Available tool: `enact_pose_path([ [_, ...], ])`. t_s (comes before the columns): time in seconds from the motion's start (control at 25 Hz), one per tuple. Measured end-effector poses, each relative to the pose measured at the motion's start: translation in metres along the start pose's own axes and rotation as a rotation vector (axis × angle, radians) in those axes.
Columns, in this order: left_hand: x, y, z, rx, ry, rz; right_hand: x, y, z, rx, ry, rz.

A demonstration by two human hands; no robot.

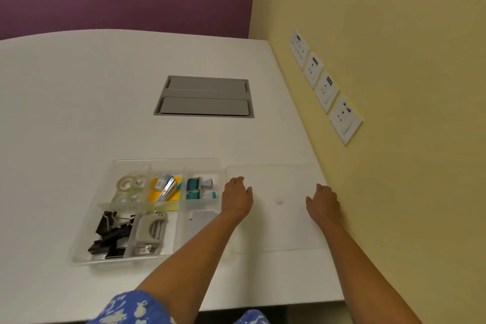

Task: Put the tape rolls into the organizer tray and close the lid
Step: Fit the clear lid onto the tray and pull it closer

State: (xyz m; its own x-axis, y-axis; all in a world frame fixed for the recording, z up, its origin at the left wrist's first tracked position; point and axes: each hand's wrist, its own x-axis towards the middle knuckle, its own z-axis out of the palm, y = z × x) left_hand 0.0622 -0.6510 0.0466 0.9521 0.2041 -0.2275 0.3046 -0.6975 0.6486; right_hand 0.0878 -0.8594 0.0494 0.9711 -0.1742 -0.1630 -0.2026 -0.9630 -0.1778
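Observation:
A clear organizer tray lies open on the white table. Several clear tape rolls sit in its back left compartment. To the tray's right the clear flat lid lies on the table. My left hand rests over the lid's left edge, right beside the tray. My right hand rests over the lid's right side, near the wall. Both hands are palm down with fingers slightly apart. Whether the fingers grip the lid's edges I cannot tell.
Other tray compartments hold black binder clips, a grey hole punch, a stapler on yellow notes and green clips. A grey cable hatch is set in the table behind. The yellow wall with sockets stands close on the right.

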Motion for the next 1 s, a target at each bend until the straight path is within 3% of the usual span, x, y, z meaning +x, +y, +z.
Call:
enact_pose_path([
  [0.24, 0.003, 0.011, 0.027, 0.115, -0.043, -0.314, 0.008, 0.033, 0.007, 0.022, -0.079, 0.041],
  [0.4, 0.006, 0.023, 0.028, 0.018, -0.045, -0.428, 0.011, 0.034, 0.011, 0.101, -0.03, 0.017],
  [0.56, 0.01, 0.042, 0.013, -0.132, -0.015, -0.468, 0.012, 0.031, 0.013, 0.267, 0.003, 0.123],
  [0.72, 0.009, 0.081, -0.015, -0.077, 0.118, -0.394, 0.012, 0.027, 0.016, 0.356, 0.087, 0.196],
  [1.0, 0.011, 0.125, -0.075, -0.206, 0.358, -0.137, 0.014, 0.004, -0.004, 0.69, 0.187, 0.44],
])
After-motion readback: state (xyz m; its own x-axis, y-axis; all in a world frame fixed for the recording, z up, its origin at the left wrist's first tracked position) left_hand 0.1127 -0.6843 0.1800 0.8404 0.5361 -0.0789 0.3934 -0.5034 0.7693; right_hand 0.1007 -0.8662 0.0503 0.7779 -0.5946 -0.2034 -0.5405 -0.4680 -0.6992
